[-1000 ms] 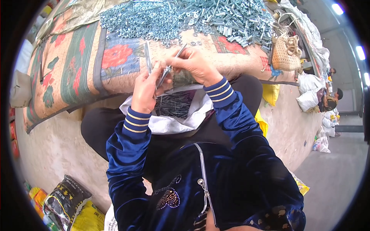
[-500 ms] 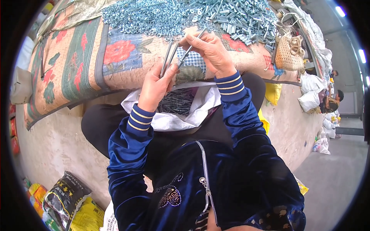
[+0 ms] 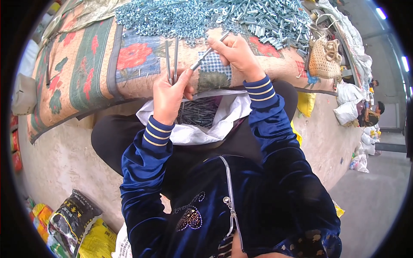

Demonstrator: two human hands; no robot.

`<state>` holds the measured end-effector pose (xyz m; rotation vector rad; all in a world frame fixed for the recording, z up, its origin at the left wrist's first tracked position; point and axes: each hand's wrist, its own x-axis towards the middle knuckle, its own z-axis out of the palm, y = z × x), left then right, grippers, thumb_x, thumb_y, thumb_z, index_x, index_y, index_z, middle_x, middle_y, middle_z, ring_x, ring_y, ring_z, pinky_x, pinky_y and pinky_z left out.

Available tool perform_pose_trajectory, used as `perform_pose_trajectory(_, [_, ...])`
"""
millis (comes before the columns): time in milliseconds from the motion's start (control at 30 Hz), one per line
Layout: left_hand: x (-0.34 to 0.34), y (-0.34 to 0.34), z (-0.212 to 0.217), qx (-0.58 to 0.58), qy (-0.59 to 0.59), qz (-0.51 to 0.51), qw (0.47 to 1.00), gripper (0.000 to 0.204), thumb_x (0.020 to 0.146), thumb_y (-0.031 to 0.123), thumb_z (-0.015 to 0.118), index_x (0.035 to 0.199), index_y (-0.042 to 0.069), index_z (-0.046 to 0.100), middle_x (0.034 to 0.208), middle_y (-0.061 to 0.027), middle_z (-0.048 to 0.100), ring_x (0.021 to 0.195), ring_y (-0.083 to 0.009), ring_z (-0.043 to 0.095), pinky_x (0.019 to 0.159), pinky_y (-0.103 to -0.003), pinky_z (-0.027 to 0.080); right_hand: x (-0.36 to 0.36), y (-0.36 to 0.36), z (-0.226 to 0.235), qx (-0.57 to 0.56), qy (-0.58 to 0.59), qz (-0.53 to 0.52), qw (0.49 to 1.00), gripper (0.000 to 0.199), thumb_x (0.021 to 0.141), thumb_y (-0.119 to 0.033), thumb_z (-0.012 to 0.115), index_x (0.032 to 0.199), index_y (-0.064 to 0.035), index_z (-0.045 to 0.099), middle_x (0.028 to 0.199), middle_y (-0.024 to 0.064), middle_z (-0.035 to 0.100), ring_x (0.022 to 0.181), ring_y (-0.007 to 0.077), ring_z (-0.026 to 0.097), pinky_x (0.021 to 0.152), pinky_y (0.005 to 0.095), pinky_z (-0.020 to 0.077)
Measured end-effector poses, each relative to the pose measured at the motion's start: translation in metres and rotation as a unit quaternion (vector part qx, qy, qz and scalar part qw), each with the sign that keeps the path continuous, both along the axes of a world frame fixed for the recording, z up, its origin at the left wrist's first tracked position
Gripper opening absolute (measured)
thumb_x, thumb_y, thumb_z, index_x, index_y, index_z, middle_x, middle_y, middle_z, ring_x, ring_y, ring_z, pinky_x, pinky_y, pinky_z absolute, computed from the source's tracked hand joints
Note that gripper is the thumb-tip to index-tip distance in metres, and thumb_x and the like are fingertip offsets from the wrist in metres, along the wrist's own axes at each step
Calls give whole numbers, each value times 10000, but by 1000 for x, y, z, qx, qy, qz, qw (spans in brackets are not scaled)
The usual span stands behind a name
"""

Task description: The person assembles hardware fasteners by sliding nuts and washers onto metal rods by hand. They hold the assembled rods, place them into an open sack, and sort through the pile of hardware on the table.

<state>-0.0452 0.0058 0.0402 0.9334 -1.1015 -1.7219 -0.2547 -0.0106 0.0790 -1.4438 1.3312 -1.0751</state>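
White sack (image 3: 195, 137): in the lap, mouth spread beneath the hands, with dark thin pieces (image 3: 198, 112) inside; working above it seems sensible, as a dropped part would likely land there
Left hand (image 3: 167, 98): grasping the lower ends of two upright rods (image 3: 168, 60), thumb toward the slanted rod; a firm but unhurried grip should stop the pair from splaying
Slanted rod (image 3: 209, 51): between the hands, above the cover's edge, a thicker part near its lower end, by the left thumb; best kept straight in line, since tilting could make the fit bind
Right hand (image 3: 239, 56): pinching the slanted rod's upper end; light fingertip control probably suits turning or sliding
Patterned cover (image 3: 140, 86): just beyond the hands, its near edge hanging over
Nuts (image 3: 163, 21): heaped on the cover, farther off
Short metal tubes (image 3: 279, 26): piled right of the nuts
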Motion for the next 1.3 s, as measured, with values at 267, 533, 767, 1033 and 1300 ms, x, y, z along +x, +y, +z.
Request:
perform_pose_trajectory(267, [1,-1,-1,-8,-4,-7,1000,203,869,174,648,921,-20,616,611,-45,588,488,-93,545,444,-214,439,-5,-2,-4,73,181,-33,980,337,867,-316,639,840,17,683,626,52,640,610,108,608,558,255,476])
perform_pose_trajectory(533, [-6,11,7,-207,-188,57,959,188,878,177,624,837,-6,615,574,-62,565,441,-107,527,421,-258,398,17,16,-21,81,-16,-24,996,265,829,-256,681,880,4,691,713,1,630,626,67,543,549,224,429])
perform_pose_trajectory(767, [10,-9,-3,-20,-145,-7,989,265,950,280,500,978,43,616,571,20,457,455,-66,406,426,-227,319,-16,13,6,-7,155,110,982,316,815,-279,690,955,4,673,810,20,654,688,69,559,612,235,455])
perform_pose_trajectory(1033, [4,-8,-1,153,-62,-132,977,271,966,310,477,1124,98,538,597,64,371,420,-20,292,379,-172,237,-143,-85,-43,-130,670,-260,683,208,781,-228,581,940,-147,689,884,113,656,857,304,627,770,419,483])
perform_pose_trajectory(1300, [14,-15,-5,153,37,-125,980,217,938,266,531,1070,101,582,602,49,450,466,-25,378,407,-173,249,-121,-82,-26,-208,655,-240,685,128,809,-214,623,884,-120,668,855,49,662,816,214,626,726,370,476])
